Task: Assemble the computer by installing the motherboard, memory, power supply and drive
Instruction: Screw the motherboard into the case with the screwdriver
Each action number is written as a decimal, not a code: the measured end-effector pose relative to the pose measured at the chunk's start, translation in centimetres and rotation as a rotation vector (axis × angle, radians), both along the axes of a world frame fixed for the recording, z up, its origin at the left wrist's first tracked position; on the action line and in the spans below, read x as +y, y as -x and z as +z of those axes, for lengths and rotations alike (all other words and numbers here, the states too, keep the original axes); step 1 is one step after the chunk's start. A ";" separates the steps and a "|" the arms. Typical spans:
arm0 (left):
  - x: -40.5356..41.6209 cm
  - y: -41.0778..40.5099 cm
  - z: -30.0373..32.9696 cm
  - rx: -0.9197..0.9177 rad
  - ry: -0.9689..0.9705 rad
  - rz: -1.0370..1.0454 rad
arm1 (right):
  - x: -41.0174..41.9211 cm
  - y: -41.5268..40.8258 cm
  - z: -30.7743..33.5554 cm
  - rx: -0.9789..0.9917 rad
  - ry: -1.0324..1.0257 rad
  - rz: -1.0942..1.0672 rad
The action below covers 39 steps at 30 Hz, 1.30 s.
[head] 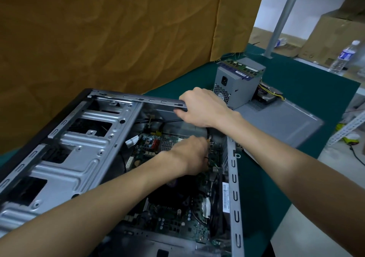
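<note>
While the open computer case (65,148) lies on its side on the green table mat (296,83), both arms reach into it from the near edge. The right hand (201,108) curls its fingers over the far rim of the case, gripping the metal edge, with the wrist crossing above the interior. The left hand (189,154) is down inside, over the motherboard (177,217) that sits on the case floor; its fingers bend downward at the board's far end, but the back of the hand hides the tips, so I cannot tell whether they pinch anything. The left forearm crosses much of the board and covers its middle. Black cables (197,215) loop over the board's near part, and a white connector (129,163) shows beside the drive cage.

Beyond the case, the grey power supply (235,83) stands on the case's removed side panel (280,118), well apart from the hands, and two memory sticks (242,68) lie across its top. Behind the supply, its coloured wires (274,93) trail over a drive (266,97) that is mostly hidden. A brown cloth (98,29) hangs behind the table, a grey pole (280,19) rises at the far corner, and a water bottle (343,57) stands to the right near cardboard boxes (335,33).
</note>
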<state>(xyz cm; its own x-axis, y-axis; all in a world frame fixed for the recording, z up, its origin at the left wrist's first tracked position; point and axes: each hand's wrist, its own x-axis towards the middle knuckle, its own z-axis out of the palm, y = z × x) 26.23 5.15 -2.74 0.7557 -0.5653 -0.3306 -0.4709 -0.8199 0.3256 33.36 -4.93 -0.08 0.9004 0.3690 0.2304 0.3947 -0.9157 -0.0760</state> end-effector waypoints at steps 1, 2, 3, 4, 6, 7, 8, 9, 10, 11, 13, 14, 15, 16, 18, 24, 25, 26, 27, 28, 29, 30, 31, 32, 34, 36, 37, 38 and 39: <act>0.4 0.4 0.0 0.031 -0.011 0.008 | 0.0 0.0 0.0 0.004 0.005 -0.004; 0.8 0.8 0.0 0.069 -0.023 0.013 | 0.0 -0.1 0.0 0.006 0.009 -0.008; 1.2 1.2 0.0 0.100 -0.021 0.023 | 0.1 -0.2 0.0 0.009 0.008 -0.010; 1.7 1.7 0.2 0.114 -0.011 0.029 | 0.1 -0.2 0.0 0.012 0.008 -0.012; 2.4 2.5 0.4 0.096 0.002 0.025 | 0.1 -0.2 -0.1 0.018 0.014 -0.016; 2.7 2.9 0.4 0.070 0.011 0.020 | 0.1 -0.3 -0.1 0.018 0.017 -0.018; 2.9 3.2 0.4 0.039 0.028 0.020 | 0.0 -0.3 -0.1 0.017 0.018 -0.021; 3.1 3.5 0.4 0.015 0.051 0.021 | 0.0 -0.3 -0.1 0.016 0.019 -0.023; 3.2 3.7 0.4 0.002 0.075 0.006 | 0.0 -0.3 -0.1 0.015 0.018 -0.025; 3.3 4.0 0.5 0.004 0.085 -0.037 | 0.0 -0.3 -0.1 0.015 0.016 -0.027; 3.3 4.8 0.6 0.018 0.044 -0.166 | 0.0 -0.3 -0.1 0.014 0.015 -0.031; 3.3 5.3 0.6 -0.009 -0.007 -0.237 | 0.0 -0.3 -0.1 0.014 0.016 -0.030; 3.4 5.5 0.5 -0.064 -0.064 -0.305 | 0.0 -0.3 -0.1 0.014 0.015 -0.029; 3.5 5.7 0.4 -0.129 -0.113 -0.359 | 0.0 -0.3 -0.1 0.014 0.015 -0.028; 3.8 5.7 0.2 -0.229 -0.165 -0.428 | -0.1 -0.3 -0.1 0.010 0.015 -0.031; 5.3 5.9 -0.6 -0.352 -0.379 -0.672 | -0.2 -0.5 -0.4 0.013 -0.005 -0.026; 5.4 6.1 -1.0 -0.364 -0.401 -0.689 | -0.2 -0.5 -0.4 0.015 -0.011 -0.023; 5.4 6.2 -1.2 -0.372 -0.408 -0.697 | -0.2 -0.6 -0.3 0.018 -0.020 -0.018; 5.4 6.3 -1.3 -0.377 -0.403 -0.698 | -0.2 -0.6 -0.3 0.021 -0.026 -0.013; 5.4 6.2 -1.2 -0.378 -0.389 -0.691 | -0.2 -0.6 -0.2 0.023 -0.029 -0.009; 5.4 6.0 -0.9 -0.369 -0.348 -0.673 | -0.3 -0.6 -0.1 0.027 -0.029 -0.006; 5.6 5.8 -0.6 -0.353 -0.280 -0.640 | -0.3 -0.6 -0.1 0.031 -0.029 -0.003; 6.0 5.5 -0.1 -0.339 -0.203 -0.594 | -0.3 -0.5 -0.1 0.033 -0.026 -0.001; 6.5 5.4 0.4 -0.332 -0.137 -0.531 | -0.2 -0.5 -0.1 0.034 -0.019 -0.001; 8.3 5.7 1.4 -0.359 -0.043 -0.367 | -0.1 -0.3 -0.2 0.029 -0.015 -0.013; 10.4 6.5 1.8 -0.485 -0.005 -0.152 | -0.1 0.0 -0.2 0.022 -0.024 -0.044; 11.4 6.9 1.7 -0.581 -0.048 -0.027 | -0.1 0.1 -0.2 0.019 -0.022 -0.057; 12.4 7.3 1.7 -0.652 -0.129 0.092 | 0.0 0.3 -0.2 0.019 -0.021 -0.071; 13.1 7.7 1.7 -0.673 -0.215 0.182 | 0.0 0.6 -0.1 0.022 -0.022 -0.084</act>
